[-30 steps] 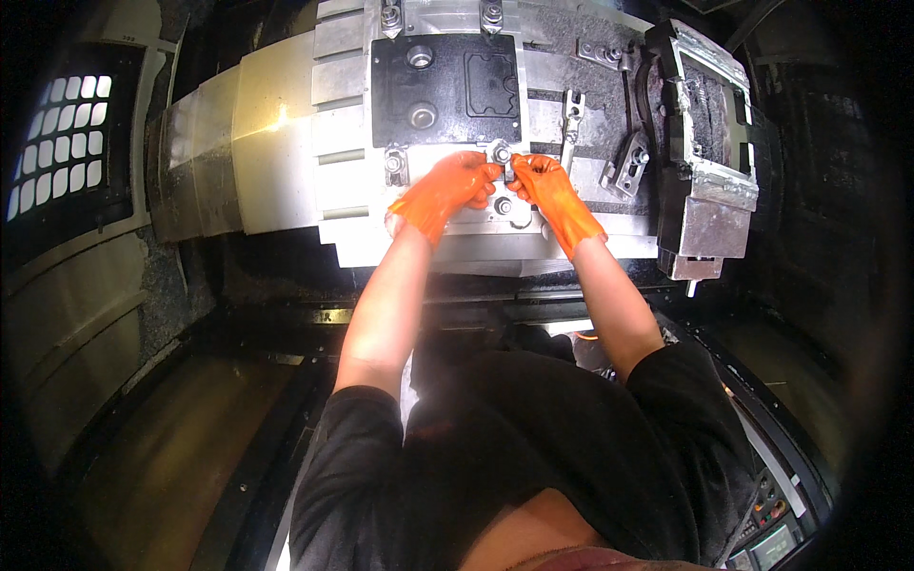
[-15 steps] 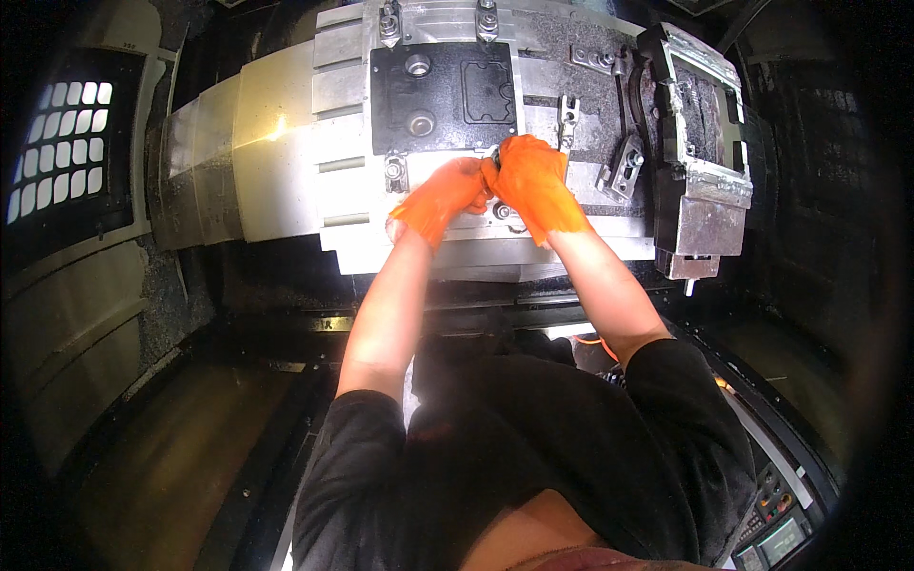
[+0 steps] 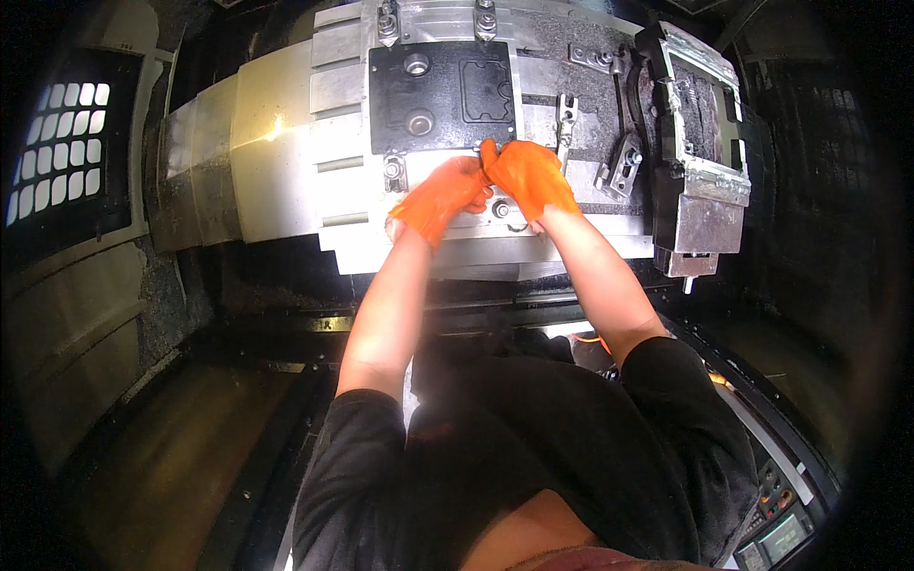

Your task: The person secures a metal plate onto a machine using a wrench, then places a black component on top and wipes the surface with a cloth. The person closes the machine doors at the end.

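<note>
Both hands wear orange rubber gloves and meet at the near edge of a dark rectangular metal plate (image 3: 443,100) with two round bores and an outlined recess. My left hand (image 3: 443,198) has its fingers curled inward beside the plate's near right corner. My right hand (image 3: 530,179) bends its fingers toward the left hand, one digit pointing up. Whatever lies between the fingertips is hidden by the gloves. Just below them a bolt with a nut (image 3: 502,208) stands on the machine bed. Left of my left hand, a clamp (image 3: 393,169) presses at the plate's near left corner.
Two more clamps (image 3: 387,24) (image 3: 486,21) sit along the plate's far edge. Right of my hands stand a loose slotted clamp (image 3: 566,119) and an angled clamp (image 3: 623,169) among metal chips. A heavy frame-like fixture (image 3: 700,143) rises at the right. Sloped metal covers (image 3: 276,147) lie left.
My right hand has turned slightly and dropped a little toward me, with one digit now pointing up. My left hand stays nearly in place.
</note>
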{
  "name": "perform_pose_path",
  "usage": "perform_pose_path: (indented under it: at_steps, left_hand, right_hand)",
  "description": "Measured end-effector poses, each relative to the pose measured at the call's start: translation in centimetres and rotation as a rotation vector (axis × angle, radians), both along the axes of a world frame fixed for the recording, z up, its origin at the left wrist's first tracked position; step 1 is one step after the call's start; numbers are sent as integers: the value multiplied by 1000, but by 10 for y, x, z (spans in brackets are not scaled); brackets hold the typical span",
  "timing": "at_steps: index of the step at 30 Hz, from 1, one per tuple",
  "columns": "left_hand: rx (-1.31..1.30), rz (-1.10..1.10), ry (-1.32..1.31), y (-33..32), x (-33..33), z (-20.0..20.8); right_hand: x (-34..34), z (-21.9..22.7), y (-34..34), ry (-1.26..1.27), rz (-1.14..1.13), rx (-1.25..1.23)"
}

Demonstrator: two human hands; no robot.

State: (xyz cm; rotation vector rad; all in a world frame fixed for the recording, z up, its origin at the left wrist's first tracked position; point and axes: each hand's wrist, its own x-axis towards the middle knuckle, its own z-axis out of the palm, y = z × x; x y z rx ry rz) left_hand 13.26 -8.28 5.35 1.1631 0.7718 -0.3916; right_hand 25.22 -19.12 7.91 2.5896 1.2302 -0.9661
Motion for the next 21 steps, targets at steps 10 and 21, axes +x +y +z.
perform_pose_path:
  at_steps: [10,21]
  left_hand:
    - [22,43,-65,-1,-4,-5]
    - [106,-145,-1,5,-3,41]
  right_hand:
    - [17,16,1,-134,255,274]
    - [-8,-8,0,-331,36,327]
